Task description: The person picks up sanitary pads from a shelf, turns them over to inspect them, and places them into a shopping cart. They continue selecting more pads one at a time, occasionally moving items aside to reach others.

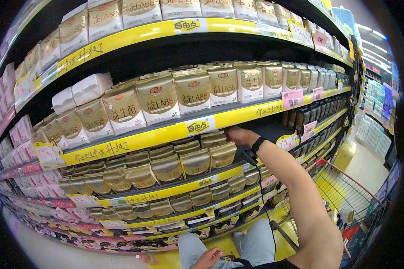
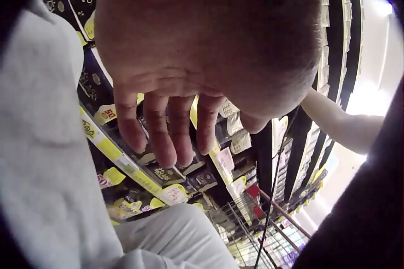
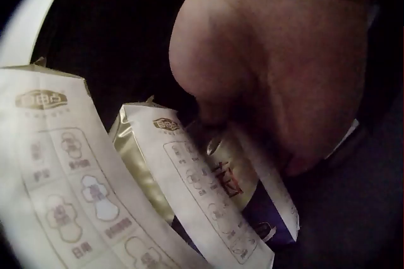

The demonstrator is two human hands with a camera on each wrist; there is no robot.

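My right hand (image 1: 240, 136) reaches into the third shelf at the end of a row of gold packs of sanitary pads (image 1: 222, 155). In the right wrist view, the thumb and fingers of that hand (image 3: 278, 73) pinch the upper part of a gold and purple sanitary pad pack (image 3: 237, 171); the fingertips are partly hidden. Beside it stand packs with white sides printed with pad drawings (image 3: 63, 174). Down by my lap, my left hand (image 1: 208, 258) hangs with loosely bent fingers and holds nothing; its palm and fingers (image 2: 165, 146) show in the left wrist view.
Shelves with yellow edge strips (image 1: 166, 132) carry rows of gold and white packs above and below. Pink price tags (image 1: 292, 99) hang off the strips. A wire shopping cart (image 1: 345, 188) stands at my right. A thin cable (image 1: 263, 197) hangs from the right wrist.
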